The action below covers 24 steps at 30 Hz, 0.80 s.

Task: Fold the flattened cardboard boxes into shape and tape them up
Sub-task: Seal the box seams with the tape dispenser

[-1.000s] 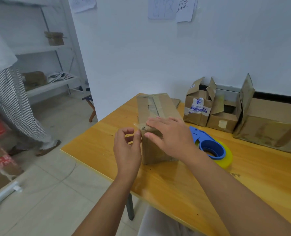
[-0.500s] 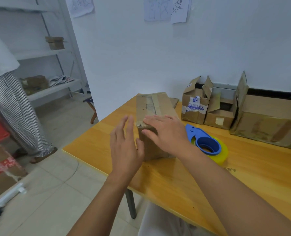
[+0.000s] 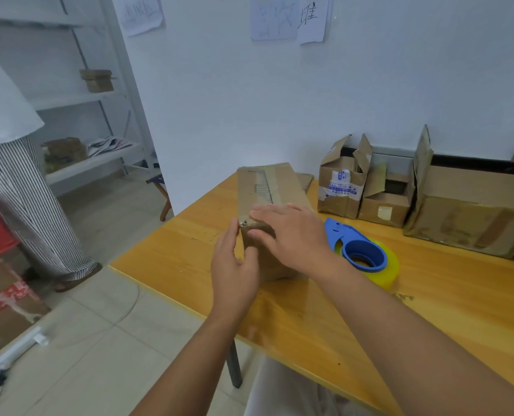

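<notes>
A long brown cardboard box (image 3: 272, 187), folded into shape with tape along its top seam, lies on the yellow wooden table (image 3: 430, 310). My right hand (image 3: 291, 235) rests flat on the box's near top edge, fingers straight and reaching over its near end. My left hand (image 3: 233, 271) presses its straight fingers against the near left side of the box. A blue tape dispenser (image 3: 356, 246) with a yellow roll of tape lies on the table just right of the box.
Three opened cardboard boxes (image 3: 343, 183) (image 3: 385, 202) (image 3: 472, 211) stand along the wall at the back right. A person in striped trousers (image 3: 30, 205) stands on the floor at the left, by white shelves (image 3: 78, 100). The table edge runs diagonally near my forearms.
My left hand went from pinching at the box's near corner to opening flat, and now lies against the box's left side. The right hand has stayed on the top.
</notes>
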Motion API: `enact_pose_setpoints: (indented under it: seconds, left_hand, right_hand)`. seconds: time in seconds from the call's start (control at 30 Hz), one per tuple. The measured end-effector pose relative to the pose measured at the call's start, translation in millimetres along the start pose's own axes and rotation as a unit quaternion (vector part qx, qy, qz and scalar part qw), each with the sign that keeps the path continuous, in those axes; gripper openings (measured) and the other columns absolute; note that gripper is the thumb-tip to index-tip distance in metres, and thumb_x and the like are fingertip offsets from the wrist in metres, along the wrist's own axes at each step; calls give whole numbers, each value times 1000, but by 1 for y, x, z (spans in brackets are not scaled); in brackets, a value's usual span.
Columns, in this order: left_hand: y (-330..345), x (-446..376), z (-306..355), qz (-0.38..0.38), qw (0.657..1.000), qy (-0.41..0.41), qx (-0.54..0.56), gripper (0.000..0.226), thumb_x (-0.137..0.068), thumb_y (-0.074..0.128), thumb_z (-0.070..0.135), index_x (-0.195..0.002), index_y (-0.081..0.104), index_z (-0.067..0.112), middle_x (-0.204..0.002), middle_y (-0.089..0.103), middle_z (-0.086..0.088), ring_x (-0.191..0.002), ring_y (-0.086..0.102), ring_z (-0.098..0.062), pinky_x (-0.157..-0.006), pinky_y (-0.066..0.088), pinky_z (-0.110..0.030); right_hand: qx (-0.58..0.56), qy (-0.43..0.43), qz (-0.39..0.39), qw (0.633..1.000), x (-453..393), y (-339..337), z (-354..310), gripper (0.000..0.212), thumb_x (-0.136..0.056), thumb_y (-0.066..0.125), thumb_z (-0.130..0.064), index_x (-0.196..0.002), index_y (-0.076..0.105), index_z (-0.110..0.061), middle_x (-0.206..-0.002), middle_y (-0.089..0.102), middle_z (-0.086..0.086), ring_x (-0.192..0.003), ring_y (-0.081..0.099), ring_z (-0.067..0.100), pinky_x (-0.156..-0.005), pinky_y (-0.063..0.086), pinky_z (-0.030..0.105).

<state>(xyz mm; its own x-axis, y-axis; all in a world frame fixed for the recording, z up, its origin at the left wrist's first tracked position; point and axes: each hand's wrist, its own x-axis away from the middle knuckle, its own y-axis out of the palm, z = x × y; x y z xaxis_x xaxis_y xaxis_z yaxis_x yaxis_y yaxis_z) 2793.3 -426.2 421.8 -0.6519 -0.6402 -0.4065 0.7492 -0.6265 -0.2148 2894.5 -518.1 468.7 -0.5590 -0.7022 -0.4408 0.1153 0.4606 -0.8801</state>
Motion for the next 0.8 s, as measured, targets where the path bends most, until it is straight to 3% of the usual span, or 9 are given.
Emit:
enact_pose_setpoints:
  seconds: [0.07, 0.13, 0.2, 0.23, 0.3, 0.37, 0.53, 0.67, 0.8]
  left_hand:
    - [1, 4, 0, -1, 999, 27, -33, 61, -98, 51, 22, -153, 27, 33, -115, 55, 44, -107, 52, 17, -87, 49, -12]
    - [1, 2, 0, 2, 995, 43, -86, 58, -99, 49, 29, -153, 29, 34, -98, 57, 45, -87, 58, 11, -73, 55, -21]
    - [-2, -3, 2, 7, 990, 59, -130, 55, -100, 49, 35, -152, 36, 30, -117, 62, 28, -97, 61, -1, -81, 56, -35]
    - [-4, -7, 0, 13, 986, 74, -150, 53, -100, 50, 37, -151, 39, 29, -127, 60, 18, -108, 57, -5, -89, 53, -35]
    - [-10, -15, -2, 35, 975, 116, -185, 45, -99, 55, 38, -143, 50, 29, -128, 58, 4, -115, 48, -9, -94, 47, -34]
    - [-14, -25, -2, 37, 967, 148, -206, 34, -97, 57, 37, -129, 64, 28, -128, 55, -2, -117, 47, -16, -94, 49, -42]
    - [-13, -41, -5, -5, 942, 245, -229, 24, -94, 66, 23, -118, 71, 20, -123, 63, -2, -113, 51, -23, -92, 47, -40]
    - [-6, -47, 0, -10, 943, 253, -214, 14, -92, 70, 16, -105, 74, 13, -109, 69, -1, -105, 55, -24, -87, 49, -42]
    - [-4, -50, 6, -23, 940, 264, -217, 3, -90, 70, 10, -92, 71, 11, -93, 66, 1, -92, 54, -23, -77, 48, -45]
  right_hand:
    - [3, 3, 3, 1000, 0, 0, -1, 45, -100, 45, -57, -138, 56, -36, -147, 52, -16, -134, 49, 10, -114, 30, 36]
    - [5, 2, -3, 1000, -2, -1, -2, 44, -101, 45, -54, -139, 55, -35, -148, 51, -15, -135, 48, 11, -115, 30, 36]
    - [-11, -7, -20, 1000, -2, -5, 1, 44, -102, 47, -48, -143, 51, -33, -151, 48, -13, -138, 45, 13, -115, 30, 37]
    - [-32, -10, -23, 999, -1, -8, 3, 45, -103, 48, -44, -146, 48, -31, -153, 46, -11, -140, 43, 15, -114, 32, 38]
    - [-73, -7, -4, 997, 3, -17, 11, 48, -104, 49, -36, -150, 43, -27, -156, 42, -7, -145, 35, 17, -113, 34, 38]
    - [-71, 11, 39, 997, 12, -23, 24, 44, -104, 50, -35, -147, 49, -23, -156, 43, -2, -149, 28, 20, -115, 30, 39]
    - [-78, 33, 48, 995, 30, -22, 46, 33, -102, 56, -24, -133, 64, -19, -142, 59, 0, -140, 45, 21, -110, 43, 46]
    - [-84, 16, 89, 992, 29, -17, 45, 28, -99, 61, -14, -125, 70, -14, -132, 66, 3, -132, 55, 24, -105, 49, 43]
    - [-100, 39, 76, 991, 28, -19, 54, 34, -99, 62, -26, -132, 66, -16, -139, 61, 0, -133, 53, 18, -106, 46, 37]
